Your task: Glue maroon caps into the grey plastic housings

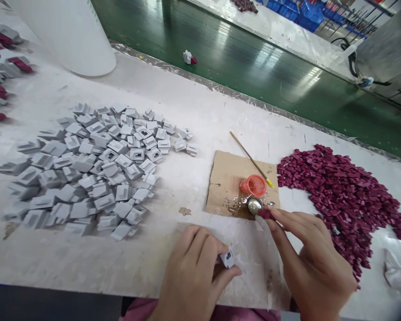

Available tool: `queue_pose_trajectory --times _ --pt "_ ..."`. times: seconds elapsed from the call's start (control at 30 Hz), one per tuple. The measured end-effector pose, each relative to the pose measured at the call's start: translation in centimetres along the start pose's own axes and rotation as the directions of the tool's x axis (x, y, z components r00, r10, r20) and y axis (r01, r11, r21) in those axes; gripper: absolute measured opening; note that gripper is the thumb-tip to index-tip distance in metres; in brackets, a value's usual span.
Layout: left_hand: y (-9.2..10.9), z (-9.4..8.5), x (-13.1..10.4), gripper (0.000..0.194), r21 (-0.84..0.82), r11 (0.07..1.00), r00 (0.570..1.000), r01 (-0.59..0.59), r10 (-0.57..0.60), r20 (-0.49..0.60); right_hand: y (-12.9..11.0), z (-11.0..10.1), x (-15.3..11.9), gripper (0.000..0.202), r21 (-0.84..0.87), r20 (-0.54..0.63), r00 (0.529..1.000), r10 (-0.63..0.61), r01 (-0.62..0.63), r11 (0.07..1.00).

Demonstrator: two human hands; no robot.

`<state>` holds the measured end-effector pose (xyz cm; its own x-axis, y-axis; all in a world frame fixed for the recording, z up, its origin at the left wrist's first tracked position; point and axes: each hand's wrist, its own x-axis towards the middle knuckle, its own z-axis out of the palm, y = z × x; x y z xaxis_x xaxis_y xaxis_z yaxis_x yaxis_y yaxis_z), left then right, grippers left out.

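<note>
Left hand [194, 276] pinching grey clip [227, 258] at fingertips, right hand [312, 258] pinching maroon piece [265, 214] (beside glue puddle [245, 205])

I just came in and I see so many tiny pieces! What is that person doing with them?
A person sits at a white table. The left hand pinches one small grey piece. The right hand holds a dark red piece at a shiny wet blob on a card, next to an orange cap and a thin stick. A big grey pile lies on the left and a red pile on the right.
</note>
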<state>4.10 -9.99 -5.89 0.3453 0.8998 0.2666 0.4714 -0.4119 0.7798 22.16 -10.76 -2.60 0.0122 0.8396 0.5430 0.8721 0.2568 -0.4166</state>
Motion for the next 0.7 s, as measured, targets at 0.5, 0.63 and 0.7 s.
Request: queue_pose_trajectory --times 0.5,0.63,0.7 --pt "0.3 0.2 -0.2 0.018 -0.015 1.0 1.0 0.015 -0.015 -0.009 -3.4 1.6 -3.4 0.028 0.434 0.108 0.98 0.165 -0.196 0.879" --pt "0.2 0.1 -0.3 0.017 0.001 1.0 1.0 0.023 -0.023 -0.006 -3.5 1.6 -3.0 0.03 0.376 0.127 0.986 0.105 -0.146 0.915" --pt "0.2 0.1 -0.2 0.017 0.013 1.0 1.0 0.021 -0.021 -0.008 -3.6 1.7 -3.0 0.031 0.341 0.154 0.984 0.088 -0.137 0.93"
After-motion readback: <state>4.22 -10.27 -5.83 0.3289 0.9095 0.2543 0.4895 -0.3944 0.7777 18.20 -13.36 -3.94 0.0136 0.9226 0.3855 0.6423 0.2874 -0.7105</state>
